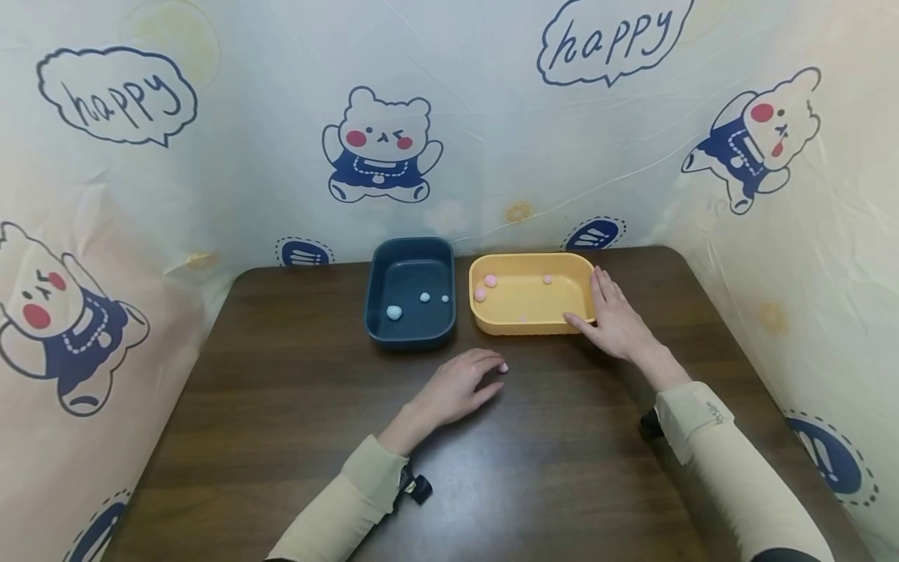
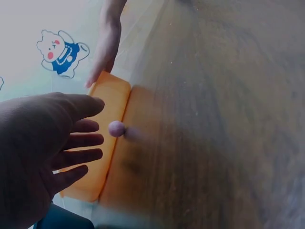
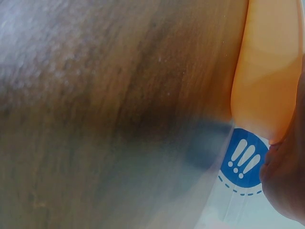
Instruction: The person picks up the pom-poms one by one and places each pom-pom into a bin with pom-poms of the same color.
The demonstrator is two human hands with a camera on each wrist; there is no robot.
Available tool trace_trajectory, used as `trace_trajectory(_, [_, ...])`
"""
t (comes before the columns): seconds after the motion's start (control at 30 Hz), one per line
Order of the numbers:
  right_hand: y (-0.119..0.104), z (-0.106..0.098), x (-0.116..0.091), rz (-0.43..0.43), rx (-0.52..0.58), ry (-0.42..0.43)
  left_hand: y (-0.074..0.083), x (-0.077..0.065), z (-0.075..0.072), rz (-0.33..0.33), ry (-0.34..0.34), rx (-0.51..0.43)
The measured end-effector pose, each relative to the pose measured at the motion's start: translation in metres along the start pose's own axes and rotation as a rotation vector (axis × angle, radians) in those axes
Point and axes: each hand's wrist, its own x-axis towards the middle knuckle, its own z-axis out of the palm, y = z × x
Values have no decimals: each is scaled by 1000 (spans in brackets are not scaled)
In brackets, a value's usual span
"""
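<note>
My left hand [image 1: 456,388] is low over the table, fingers loosely bent, fingertips close by a small pink ball [image 1: 503,368]. The left wrist view shows this ball [image 2: 116,128] just past the spread fingers of my left hand [image 2: 62,143], with nothing gripped; whether a fingertip touches it I cannot tell. At the right end of a yellow bin [image 1: 534,326], my right hand [image 1: 618,320] rests on the rim with straight fingers, thumb on the near side. Inside lie several pink balls [image 1: 490,280]. Only an edge of my right hand [image 3: 286,176] shows in the right wrist view.
Left of the yellow bin stands a dark blue bin [image 1: 410,341] holding three pale blue balls [image 1: 394,313]. Both are near the back edge of the brown wooden table [image 1: 302,390]. A printed cloth [image 1: 492,156] with bear drawings hangs behind and at the sides.
</note>
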Motion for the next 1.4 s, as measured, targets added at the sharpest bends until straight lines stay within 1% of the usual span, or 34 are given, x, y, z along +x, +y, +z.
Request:
trace_trajectory(0.23, [0,0,1,1,8,-1,-2,6,8,11,45,3])
trace_trajectory(0.4, [1,1,1,2,8,-1,-4,9,12,21,55,-2])
trace_trajectory(0.57, [1,1,2,2,4,-2,-4,11,13,24,62,-10])
trace_trajectory(0.77, [1,0,1,3,3,0,-4,17,15,47,89,5])
trace_trajectory(0.8, [1,0,1,3,3,0,-9,19,20,62,102,13])
trace_trajectory(1.0, [2,2,1,0,1,0,-6,21,21,40,106,53])
trace_trajectory(1.03, [2,2,1,0,0,0,0,21,17,22,96,55])
trace_trajectory(1.17, [2,2,2,0,5,-4,1,22,17,18,102,57])
trace_trajectory(1.2, [2,2,2,0,5,-5,0,22,18,25,107,53])
trace_trajectory(1.23, [2,1,1,1,7,-7,-5,23,24,37,118,56])
trace_trajectory(1.27, [1,1,1,2,7,-8,-6,23,25,41,120,51])
trace_trajectory(1.33, [1,1,1,2,7,-10,-16,26,37,57,136,54])
trace_trajectory(1.4, [1,1,1,2,5,-11,-19,26,39,66,146,59])
